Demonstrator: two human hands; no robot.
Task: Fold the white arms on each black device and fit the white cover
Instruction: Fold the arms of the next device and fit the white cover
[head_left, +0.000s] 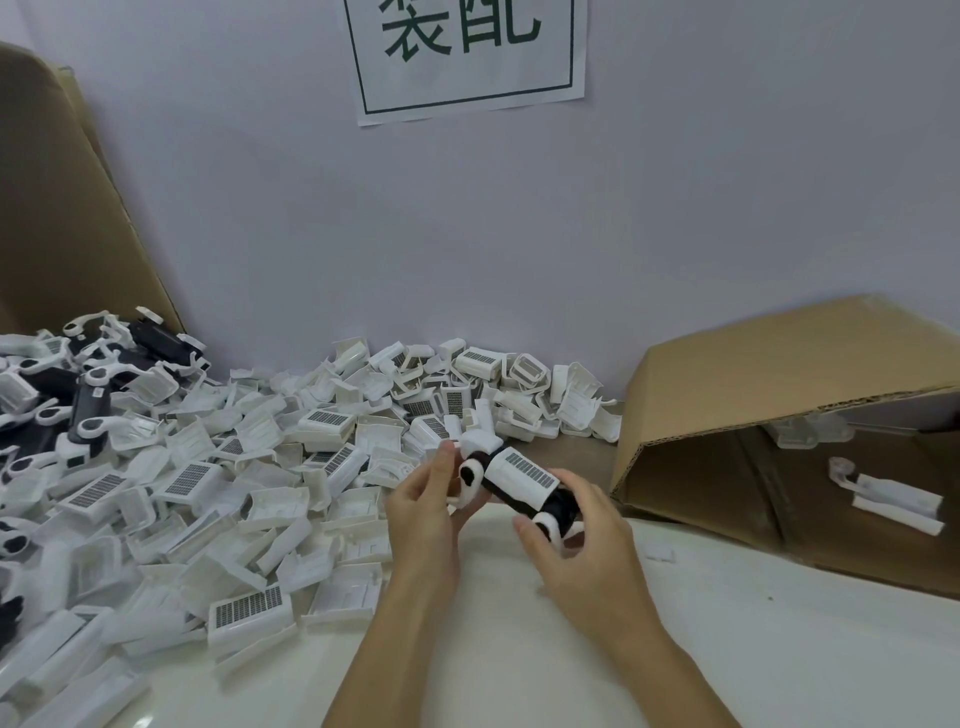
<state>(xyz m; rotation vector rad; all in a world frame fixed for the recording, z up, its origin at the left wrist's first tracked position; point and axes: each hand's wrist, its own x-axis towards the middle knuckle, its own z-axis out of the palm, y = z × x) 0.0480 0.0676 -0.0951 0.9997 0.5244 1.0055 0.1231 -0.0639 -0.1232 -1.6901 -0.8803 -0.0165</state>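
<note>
Both hands (426, 512) (582, 540) clamp fingers on the device (519, 480) ends; light, rigid plastic, best held beside the cover (524, 475).

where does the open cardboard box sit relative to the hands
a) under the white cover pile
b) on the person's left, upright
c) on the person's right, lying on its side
c: the cardboard box lies tipped on its side to the right of the right hand, opening toward the person.

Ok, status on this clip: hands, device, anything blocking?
Left hand and right hand both hold the black device. White cover sits on it. Nothing blocking; cover pile lies left.
</note>
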